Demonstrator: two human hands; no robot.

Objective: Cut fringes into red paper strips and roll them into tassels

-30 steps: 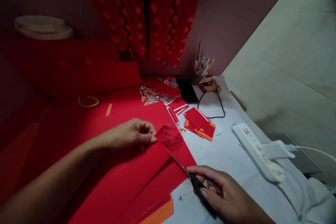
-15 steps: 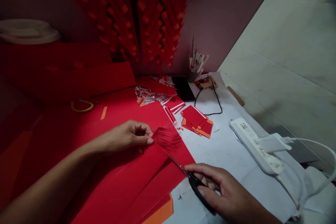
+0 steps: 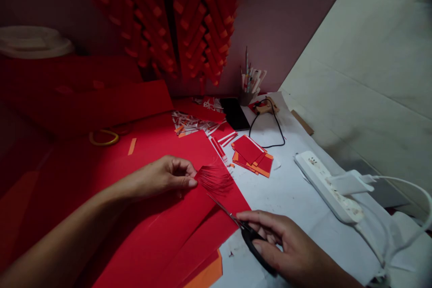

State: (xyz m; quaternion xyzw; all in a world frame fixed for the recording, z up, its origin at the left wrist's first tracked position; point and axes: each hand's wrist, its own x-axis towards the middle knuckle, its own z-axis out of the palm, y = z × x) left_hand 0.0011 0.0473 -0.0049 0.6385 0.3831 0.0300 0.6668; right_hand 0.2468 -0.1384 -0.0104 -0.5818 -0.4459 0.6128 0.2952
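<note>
Between the thumb and fingers of my left hand is a small piece of red paper cut into a fine fringe, its thin strands fanning out to the right. My right hand grips a pair of scissors by the black handles. The blades look nearly closed and point up and left, with their tips just below the fringe and apart from it. Beneath both lie large red paper sheets, and an orange edge shows at the front.
Red and orange cards lie right of the fringe, with shredded paper scraps and a black phone behind. A white power strip with a plugged charger sits at right. A pen cup stands at the back, below hanging red paper pieces.
The view has shifted very slightly. Both hands, the fringed paper and the scissors keep almost the same positions.
</note>
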